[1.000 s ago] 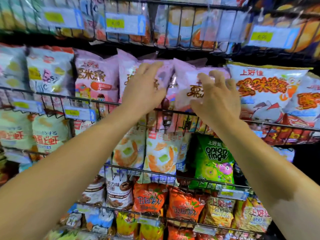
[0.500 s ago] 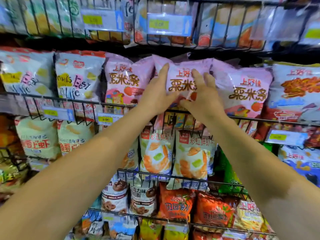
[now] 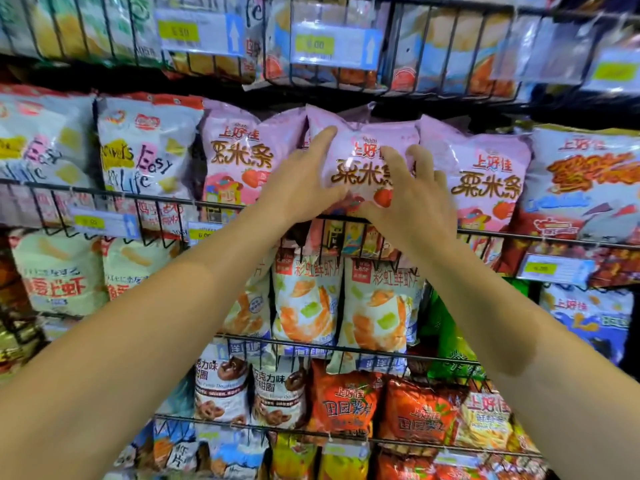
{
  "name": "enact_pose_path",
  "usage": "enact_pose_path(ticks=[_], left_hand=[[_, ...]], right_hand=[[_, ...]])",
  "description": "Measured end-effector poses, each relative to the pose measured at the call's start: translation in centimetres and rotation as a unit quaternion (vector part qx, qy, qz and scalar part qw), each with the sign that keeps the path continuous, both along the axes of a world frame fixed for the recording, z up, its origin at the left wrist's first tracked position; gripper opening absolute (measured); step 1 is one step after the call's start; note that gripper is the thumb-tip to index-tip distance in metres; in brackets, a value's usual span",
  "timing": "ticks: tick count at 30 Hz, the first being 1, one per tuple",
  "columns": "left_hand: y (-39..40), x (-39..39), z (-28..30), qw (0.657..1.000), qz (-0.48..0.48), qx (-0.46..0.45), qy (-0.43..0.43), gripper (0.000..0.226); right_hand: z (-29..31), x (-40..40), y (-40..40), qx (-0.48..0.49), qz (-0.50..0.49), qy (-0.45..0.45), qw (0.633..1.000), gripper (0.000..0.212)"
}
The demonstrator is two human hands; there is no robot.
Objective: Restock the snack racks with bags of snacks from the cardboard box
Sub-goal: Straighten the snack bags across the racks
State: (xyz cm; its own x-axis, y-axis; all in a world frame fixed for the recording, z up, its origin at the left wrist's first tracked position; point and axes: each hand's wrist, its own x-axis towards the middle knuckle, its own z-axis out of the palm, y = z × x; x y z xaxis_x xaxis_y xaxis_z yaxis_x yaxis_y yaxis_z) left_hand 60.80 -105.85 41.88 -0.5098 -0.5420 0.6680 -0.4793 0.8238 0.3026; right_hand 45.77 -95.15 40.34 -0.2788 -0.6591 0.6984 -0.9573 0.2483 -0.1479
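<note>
A pink snack bag (image 3: 367,147) with brown lettering and a strawberry stands in the wire rack (image 3: 145,199) of the second row, between two matching pink bags (image 3: 242,157) (image 3: 485,178). My left hand (image 3: 301,181) lies against its left side with straight fingers and the thumb across its lower front. My right hand (image 3: 412,199) presses on its front right with fingers spread. The bag's lower edge is hidden behind both hands. The cardboard box is out of view.
White "Easy Life" bags (image 3: 145,150) sit to the left, an orange-lettered bag (image 3: 585,181) to the right. The rack above (image 3: 329,77) overhangs closely. Lower rows hold prawn-cracker bags (image 3: 377,306), chocolate ring bags (image 3: 221,389) and orange bags (image 3: 343,400). Price tags (image 3: 104,223) hang on the rails.
Both hands came together from separate pink bags onto the middle pink bag, and it now stands a little lower in the rack. The view shifted left and closer.
</note>
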Motion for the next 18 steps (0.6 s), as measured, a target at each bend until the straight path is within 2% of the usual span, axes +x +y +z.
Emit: enact_pose_path(ticks=[2, 5, 8, 11, 13, 18], left_hand=[[0.5, 1.8, 0.5, 0.998, 0.043, -0.03, 0.021, 0.087], [-0.1, 5.9, 0.4, 0.987, 0.123, -0.08, 0.063, 0.071], [-2.0, 10.1, -0.4, 0.975, 0.197, -0.099, 0.028, 0.06], [-3.8, 12.2, -0.8, 0.975, 0.216, -0.057, -0.012, 0.069], [-4.7, 12.4, -1.0, 0.977, 0.205, -0.039, -0.033, 0.074], [-6.3, 11.8, -1.2, 0.986, 0.157, -0.005, -0.064, 0.082]], right_hand=[[0.6, 1.2, -0.2, -0.034, 0.01, 0.028, 0.999, 0.07], [1.1, 4.1, -1.6, -0.078, 0.059, 0.071, 0.993, 0.061], [1.0, 7.0, -4.2, -0.052, 0.074, 0.135, 0.987, 0.063], [0.9, 9.5, -6.5, -0.006, 0.08, 0.166, 0.983, 0.069], [0.7, 10.8, -7.7, 0.027, 0.082, 0.151, 0.985, 0.07], [0.6, 12.0, -10.1, 0.074, 0.113, 0.003, 0.991, 0.079]])
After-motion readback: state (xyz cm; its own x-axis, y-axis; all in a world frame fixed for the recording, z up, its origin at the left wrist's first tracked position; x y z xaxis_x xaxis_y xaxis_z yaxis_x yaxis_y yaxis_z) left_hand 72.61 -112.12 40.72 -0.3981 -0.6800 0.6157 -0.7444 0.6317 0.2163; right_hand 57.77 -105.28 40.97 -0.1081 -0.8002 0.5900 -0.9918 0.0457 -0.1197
